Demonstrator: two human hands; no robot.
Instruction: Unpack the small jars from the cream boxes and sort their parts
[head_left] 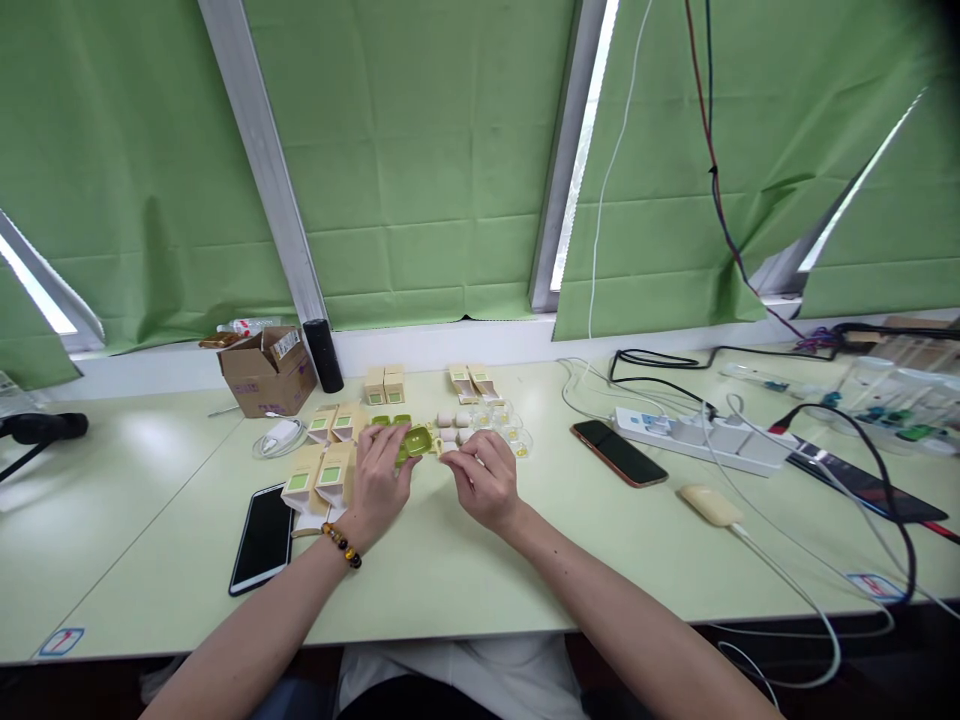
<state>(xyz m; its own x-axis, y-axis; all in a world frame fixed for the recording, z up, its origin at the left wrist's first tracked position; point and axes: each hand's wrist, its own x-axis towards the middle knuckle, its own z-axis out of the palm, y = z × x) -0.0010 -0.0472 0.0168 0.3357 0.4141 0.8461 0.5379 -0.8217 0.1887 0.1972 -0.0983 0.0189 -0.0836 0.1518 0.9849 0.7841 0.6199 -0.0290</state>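
My left hand (381, 482) is closed on a small green plastic tray (418, 441) with rounded hollows, its fingers lying over the tray's left side. Just right of the tray, my right hand (484, 482) is closed in a pinch. A tiny pale yellow bit shows by those fingertips, too small to name. Several short pinkish cylinders (448, 436) stand behind the right hand, beside clear plastic cups (513, 436) with yellow spots inside. Cream cartons with green labels (335, 472) are close to my left wrist, which wears a beaded bracelet (342, 545).
A dark phone (262, 538) lies left of my left forearm, another phone (619, 453) to the right. Beyond that are a white power strip (699, 440), cables and a cream mouse-shaped device (710, 505). A cardboard box (268, 372) and black cylinder (323, 356) stand at the back left.
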